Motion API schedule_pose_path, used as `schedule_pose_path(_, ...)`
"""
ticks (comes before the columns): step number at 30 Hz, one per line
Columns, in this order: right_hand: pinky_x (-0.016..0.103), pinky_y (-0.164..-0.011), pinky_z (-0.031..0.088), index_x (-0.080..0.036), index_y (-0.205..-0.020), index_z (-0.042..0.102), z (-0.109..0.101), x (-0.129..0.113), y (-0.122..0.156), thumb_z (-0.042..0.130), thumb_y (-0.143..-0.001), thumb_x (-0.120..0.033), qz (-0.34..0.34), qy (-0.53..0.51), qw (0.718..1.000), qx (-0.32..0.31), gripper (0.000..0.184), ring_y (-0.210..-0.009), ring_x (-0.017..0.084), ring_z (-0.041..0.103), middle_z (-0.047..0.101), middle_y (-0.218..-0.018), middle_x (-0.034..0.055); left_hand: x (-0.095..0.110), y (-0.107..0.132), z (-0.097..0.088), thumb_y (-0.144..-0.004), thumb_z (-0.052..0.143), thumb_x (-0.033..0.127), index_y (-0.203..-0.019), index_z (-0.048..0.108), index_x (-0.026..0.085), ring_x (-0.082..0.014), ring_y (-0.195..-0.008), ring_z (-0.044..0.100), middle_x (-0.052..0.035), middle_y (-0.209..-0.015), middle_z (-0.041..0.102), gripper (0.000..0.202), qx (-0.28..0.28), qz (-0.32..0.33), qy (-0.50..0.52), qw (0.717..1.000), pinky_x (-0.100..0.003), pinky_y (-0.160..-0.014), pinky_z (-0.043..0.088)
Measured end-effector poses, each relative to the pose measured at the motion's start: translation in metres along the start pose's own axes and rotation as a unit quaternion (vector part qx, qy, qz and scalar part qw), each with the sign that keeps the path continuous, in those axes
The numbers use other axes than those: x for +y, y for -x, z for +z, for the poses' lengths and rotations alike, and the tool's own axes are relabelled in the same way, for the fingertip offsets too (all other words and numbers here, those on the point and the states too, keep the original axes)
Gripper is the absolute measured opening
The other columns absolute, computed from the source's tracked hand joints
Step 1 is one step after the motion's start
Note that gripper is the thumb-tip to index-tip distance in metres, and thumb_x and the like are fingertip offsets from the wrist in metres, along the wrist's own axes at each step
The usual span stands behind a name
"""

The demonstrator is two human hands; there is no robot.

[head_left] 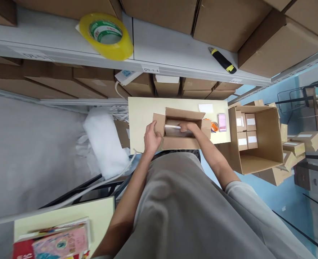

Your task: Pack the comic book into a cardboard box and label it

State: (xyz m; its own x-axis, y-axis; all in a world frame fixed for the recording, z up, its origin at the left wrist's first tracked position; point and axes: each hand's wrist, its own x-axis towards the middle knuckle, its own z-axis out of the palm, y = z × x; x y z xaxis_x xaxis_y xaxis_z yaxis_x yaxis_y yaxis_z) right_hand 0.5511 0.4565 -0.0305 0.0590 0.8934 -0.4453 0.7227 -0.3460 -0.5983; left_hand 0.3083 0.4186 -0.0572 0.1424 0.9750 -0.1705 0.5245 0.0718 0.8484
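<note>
I should brace the box (180, 143) by the left flap (160, 121) my left grip (151, 139) holds, while my right grip (188, 127), closure unclear, touches the shiny packet (171, 130) inside it.

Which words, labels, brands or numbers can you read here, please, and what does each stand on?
"D2-5-", last character unclear: middle shelf label.
Left shelf label, right shelf label: too blurred to read surely.
Yellow tape roll: print on its core, too blurred.
Pink booklet, lower left: too blurred.
Red cover beside it: print cut off, unclear.
White labels on small cartons: too small.
Open carton: none visible.
</note>
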Motion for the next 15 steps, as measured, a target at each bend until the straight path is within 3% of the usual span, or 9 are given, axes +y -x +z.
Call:
schedule_pose_path(2,0.024,-0.088,0.059,-0.007,-0.078,0.078,0.004,0.003,0.003,0.08,-0.095,-0.013,0.055,0.08,0.993,-0.07,0.018,-0.075,0.013,0.077,0.082,-0.073,0.0019,0.003,0.002,-0.001,-0.084,0.063,0.014,-0.166,0.061,0.017,-0.0382,-0.159,0.058,-0.0186,-0.166,0.064,0.082,-0.001,0.007,-0.008,1.0,-0.053,-0.141,0.043)
schedule_pose_path(4,0.031,-0.095,0.062,-0.003,-0.093,0.082,0.005,0.006,0.01,0.087,-0.087,-0.004,0.072,0.117,0.988,-0.077,0.008,-0.089,0.021,0.084,0.089,-0.093,0.0128,0.004,0.003,-0.003,-0.083,0.061,0.012,-0.174,0.052,0.017,-0.0359,-0.162,0.057,-0.017,-0.172,0.061,0.091,0.004,0.008,-0.009,1.0,-0.05,-0.14,0.045)
schedule_pose_path(6,0.04,-0.106,0.063,-0.002,-0.116,0.083,0.003,0.011,0.026,0.089,-0.085,-0.002,0.075,0.138,0.985,-0.066,0.031,-0.109,0.03,0.086,0.09,-0.115,0.0222,0.004,0.004,-0.005,-0.083,0.062,0.011,-0.18,0.042,0.019,-0.0349,-0.157,0.062,-0.016,-0.173,0.06,0.1,0.008,-0.001,-0.005,1.0,-0.049,-0.136,0.05)
schedule_pose_path(8,0.049,-0.12,0.059,-0.005,-0.139,0.078,0.0,0.02,0.052,0.084,-0.093,-0.007,0.056,0.145,0.987,-0.037,0.046,-0.131,0.036,0.081,0.084,-0.137,0.0262,0.002,0.005,-0.006,-0.083,0.063,0.012,-0.183,0.038,0.022,-0.0343,-0.144,0.072,-0.016,-0.17,0.064,0.103,0.005,-0.013,0.003,1.0,-0.049,-0.128,0.057)
schedule_pose_path(9,0.051,-0.128,0.054,-0.009,-0.148,0.074,-0.002,0.027,0.069,0.08,-0.099,-0.01,0.042,0.143,0.989,-0.012,0.05,-0.142,0.035,0.076,0.079,-0.15,0.025,0.001,0.006,-0.006,-0.083,0.063,0.012,-0.182,0.038,0.023,-0.0334,-0.136,0.076,-0.0163,-0.168,0.065,0.102,0.003,-0.015,0.008,1.0,-0.049,-0.123,0.06)
schedule_pose_path(12,0.057,-0.137,0.047,-0.016,-0.155,0.07,-0.009,0.056,0.122,0.066,-0.11,-0.026,-0.014,0.066,0.983,0.171,0.047,-0.161,0.035,0.061,0.069,-0.165,0.0208,-0.001,0.011,-0.006,-0.088,0.063,0.015,-0.179,0.043,0.023,-0.0295,-0.123,0.08,-0.0168,-0.162,0.069,0.094,0.005,-0.009,0.024,1.0,-0.046,-0.112,0.066)
schedule_pose_path(15,0.065,-0.139,0.042,-0.01,-0.168,0.055,-0.012,0.089,0.163,0.06,-0.113,-0.044,0.067,-0.018,0.942,0.329,0.065,-0.168,0.04,0.051,0.059,-0.173,0.028,0.002,0.018,-0.005,-0.096,0.064,0.023,-0.18,0.04,0.022,-0.0277,-0.125,0.079,-0.0158,-0.15,0.075,0.087,-0.005,0.019,0.043,0.999,-0.045,-0.11,0.067)
